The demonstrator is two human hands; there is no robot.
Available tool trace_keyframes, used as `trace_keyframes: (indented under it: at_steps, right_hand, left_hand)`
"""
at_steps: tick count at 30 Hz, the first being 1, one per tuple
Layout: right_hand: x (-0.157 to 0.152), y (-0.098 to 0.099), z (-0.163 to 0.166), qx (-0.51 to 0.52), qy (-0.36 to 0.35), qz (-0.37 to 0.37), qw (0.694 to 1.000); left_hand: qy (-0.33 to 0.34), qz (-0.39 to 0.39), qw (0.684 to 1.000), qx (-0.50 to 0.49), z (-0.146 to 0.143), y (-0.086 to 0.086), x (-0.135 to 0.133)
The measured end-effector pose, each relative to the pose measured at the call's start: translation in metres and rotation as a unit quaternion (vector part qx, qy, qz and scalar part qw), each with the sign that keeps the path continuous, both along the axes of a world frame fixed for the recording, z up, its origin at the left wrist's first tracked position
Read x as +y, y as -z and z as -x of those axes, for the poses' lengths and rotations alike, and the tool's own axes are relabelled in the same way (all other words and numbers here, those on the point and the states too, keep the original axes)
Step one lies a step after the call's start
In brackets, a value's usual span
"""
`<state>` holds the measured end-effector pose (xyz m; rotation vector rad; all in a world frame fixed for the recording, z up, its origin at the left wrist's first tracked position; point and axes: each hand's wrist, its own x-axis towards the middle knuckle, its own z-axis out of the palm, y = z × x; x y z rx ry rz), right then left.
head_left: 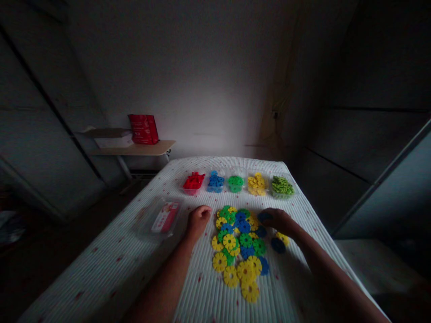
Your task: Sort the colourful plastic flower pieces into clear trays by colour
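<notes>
A loose spread of notched plastic snowflake discs in yellow, green and blue (246, 240) lies on the striped cloth between my hands. My left hand (199, 220) rests just left of these discs, its fingers curled closed, with nothing showing in them. On the other side, my right hand (280, 220) has its fingertips closed on a blue disc (265, 216) at the right edge of the spread. Nearer to me, below the right wrist, another blue disc (278, 245) lies partly over a yellow disc (285, 237).
Across the back stand clear tubs of red pieces (194, 181), blue discs (215, 182), green discs (235, 182), yellow discs (257, 183) and light-green pieces (282, 185). A clear plastic container with a label (165, 217) lies left. Beyond, a side table (151, 149) holds a red bag (144, 129).
</notes>
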<state>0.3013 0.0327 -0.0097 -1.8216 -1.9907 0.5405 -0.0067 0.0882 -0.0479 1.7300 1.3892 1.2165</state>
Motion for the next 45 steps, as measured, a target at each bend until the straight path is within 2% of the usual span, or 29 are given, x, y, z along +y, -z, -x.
trace_keyframes:
  at_steps: [6, 11, 14, 18, 22, 25, 27, 32, 37, 39, 41, 45]
  right_hand:
    - [0.001, -0.012, -0.005, -0.03, 0.033, 0.017, 0.999]
    - [0.009, -0.034, 0.005, -0.002, -0.027, 0.069, 0.997]
    - [0.025, -0.052, 0.031, 0.059, -0.046, 0.086, 0.993]
    - [0.066, -0.074, 0.082, 0.142, 0.001, 0.015, 0.99]
    - [0.115, -0.08, 0.12, 0.163, 0.04, -0.049, 0.985]
    - [0.131, -0.072, 0.126, 0.157, 0.059, -0.102, 0.981]
    - [0.124, -0.064, 0.119, 0.139, 0.056, -0.132, 0.98]
    - [0.075, -0.04, 0.071, 0.08, 0.035, -0.175, 0.981]
    - [0.028, -0.011, 0.004, 0.035, 0.071, -0.211, 0.974]
    - [0.017, 0.003, -0.019, -0.007, 0.106, -0.2, 0.974]
    - [0.01, 0.016, -0.033, -0.025, 0.148, -0.159, 0.976]
    - [0.005, 0.029, -0.036, -0.04, 0.168, -0.122, 0.977]
  left_hand:
    - [0.002, -0.008, 1.0, 0.016, -0.001, 0.003, 0.001]
    - [0.0, -0.012, 1.0, 0.018, -0.004, 0.004, 0.001]
    - [-0.001, -0.011, 1.0, 0.02, -0.005, 0.003, 0.001]
    - [-0.004, -0.001, 1.0, 0.025, -0.004, 0.0, -0.001]
    - [-0.009, 0.004, 1.0, 0.015, -0.002, -0.001, -0.001]
    - [-0.01, 0.008, 1.0, 0.009, -0.001, -0.002, -0.001]
    - [-0.005, 0.009, 1.0, 0.009, -0.001, -0.002, -0.002]
    - [0.024, -0.012, 0.999, 0.018, -0.002, -0.003, -0.004]
    - [0.018, -0.047, 0.996, 0.076, -0.011, -0.006, -0.005]
    - [0.016, -0.052, 0.991, 0.121, -0.018, -0.007, -0.005]
    - [0.018, -0.051, 0.982, 0.18, -0.025, -0.009, -0.005]
    - [0.025, -0.028, 0.964, 0.264, -0.035, -0.014, -0.009]
